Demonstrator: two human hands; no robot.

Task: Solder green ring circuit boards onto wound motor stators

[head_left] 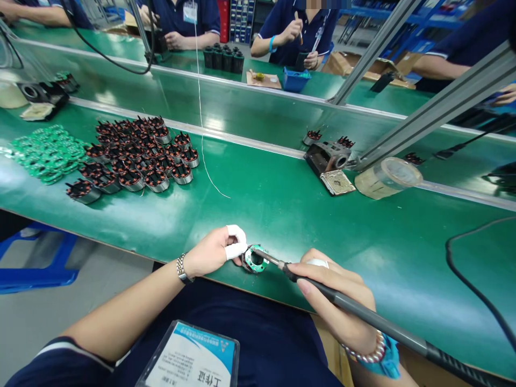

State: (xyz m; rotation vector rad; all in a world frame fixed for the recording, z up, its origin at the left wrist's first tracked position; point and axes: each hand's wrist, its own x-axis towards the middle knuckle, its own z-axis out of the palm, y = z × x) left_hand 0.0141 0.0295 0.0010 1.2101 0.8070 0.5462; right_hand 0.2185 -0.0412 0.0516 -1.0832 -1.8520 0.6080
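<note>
My left hand [217,248], with white covers on its fingertips, is closed on the left side of a motor stator with a ring-shaped green circuit board [263,264] on top. Whether those fingers also pinch a thin wire is too small to tell. In my right hand [342,290] is a soldering iron [322,291], gripped like a pen. Its tip meets the board's upper edge, or comes very close to it. The stator is near the bench's front edge.
Many copper-wound stators [131,180] stand at the left, beside a pile of green circuit boards [48,153]. Back right are a soldering iron stand [328,156] with a sponge [337,181] and a plastic tub [387,180]. A cable [463,274] curves at right. Co-workers sit opposite.
</note>
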